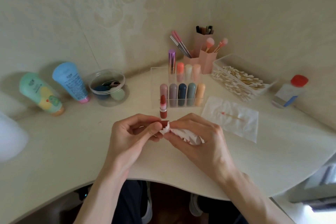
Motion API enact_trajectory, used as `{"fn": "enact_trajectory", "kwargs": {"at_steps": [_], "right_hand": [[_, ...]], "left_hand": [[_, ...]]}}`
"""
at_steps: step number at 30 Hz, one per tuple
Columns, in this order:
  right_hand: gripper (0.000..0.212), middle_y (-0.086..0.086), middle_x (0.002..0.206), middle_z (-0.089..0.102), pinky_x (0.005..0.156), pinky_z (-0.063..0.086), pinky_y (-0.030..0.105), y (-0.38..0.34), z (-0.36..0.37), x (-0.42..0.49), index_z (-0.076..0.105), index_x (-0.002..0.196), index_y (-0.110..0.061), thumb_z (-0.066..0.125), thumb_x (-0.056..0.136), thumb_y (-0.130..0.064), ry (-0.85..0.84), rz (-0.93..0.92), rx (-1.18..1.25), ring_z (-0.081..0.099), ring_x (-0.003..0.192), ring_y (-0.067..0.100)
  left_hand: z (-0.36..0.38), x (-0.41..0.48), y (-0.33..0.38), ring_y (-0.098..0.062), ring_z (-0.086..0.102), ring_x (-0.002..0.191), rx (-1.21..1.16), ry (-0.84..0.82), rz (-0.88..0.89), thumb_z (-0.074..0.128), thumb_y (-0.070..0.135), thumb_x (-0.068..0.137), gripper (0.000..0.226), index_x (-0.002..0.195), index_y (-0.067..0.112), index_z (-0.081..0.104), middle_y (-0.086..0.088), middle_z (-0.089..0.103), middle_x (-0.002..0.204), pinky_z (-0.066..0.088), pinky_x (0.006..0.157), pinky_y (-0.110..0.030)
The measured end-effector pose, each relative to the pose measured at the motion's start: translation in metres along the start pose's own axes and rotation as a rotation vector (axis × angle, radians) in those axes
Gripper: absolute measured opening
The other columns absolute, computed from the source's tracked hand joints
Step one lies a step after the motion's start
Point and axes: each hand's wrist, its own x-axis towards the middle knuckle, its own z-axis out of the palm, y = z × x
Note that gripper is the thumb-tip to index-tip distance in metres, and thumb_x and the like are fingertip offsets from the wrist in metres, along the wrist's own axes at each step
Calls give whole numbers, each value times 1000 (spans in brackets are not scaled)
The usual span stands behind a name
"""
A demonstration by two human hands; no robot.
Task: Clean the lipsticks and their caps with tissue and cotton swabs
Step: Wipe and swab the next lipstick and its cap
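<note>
My left hand grips a dark red lipstick cap, its open end turned to the right. My right hand pinches a crumpled white tissue with red smears and presses it against the cap's mouth. Just beyond my hands an uncapped red lipstick stands upright on the table. Behind it a clear acrylic organiser holds several capped lipsticks in pastel colours. To the right a flat tissue carries a used cotton swab with a pink tip.
A clear tray of cotton swabs stands at the back right, a red-capped bottle beside it. Pink brush holders fill the corner. Two tubes and a round clear tub sit at the left. The table's front edge curves inward.
</note>
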Motion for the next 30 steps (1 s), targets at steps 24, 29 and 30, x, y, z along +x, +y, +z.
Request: {"fn": "enact_trajectory", "kwargs": {"at_steps": [24,29,30], "right_hand": [[10,5,66,58,64,44,24,0,-11,9,82,90,-13,81,89,-23,-124,654,544,50,64,18],[14,-10,69,68,67,44,17,-2,-14,8,82,91,-13,82,87,-26,-52,568,456,57,65,8],[11,-10,76,74,69,46,14,-3,-13,8,81,92,-11,82,88,-21,-45,497,385,64,69,4]], "left_hand": [[6,-2,-11,-15,77,79,387,-52,406,76,16,86,27,113,17,79,11,80,93,59,79,-20],[8,0,-8,-24,73,64,172,-130,226,75,20,90,32,122,16,75,-6,78,82,59,64,-28],[7,1,-7,-27,71,61,133,-147,172,73,26,94,31,123,15,74,-10,77,81,58,59,-31]]}}
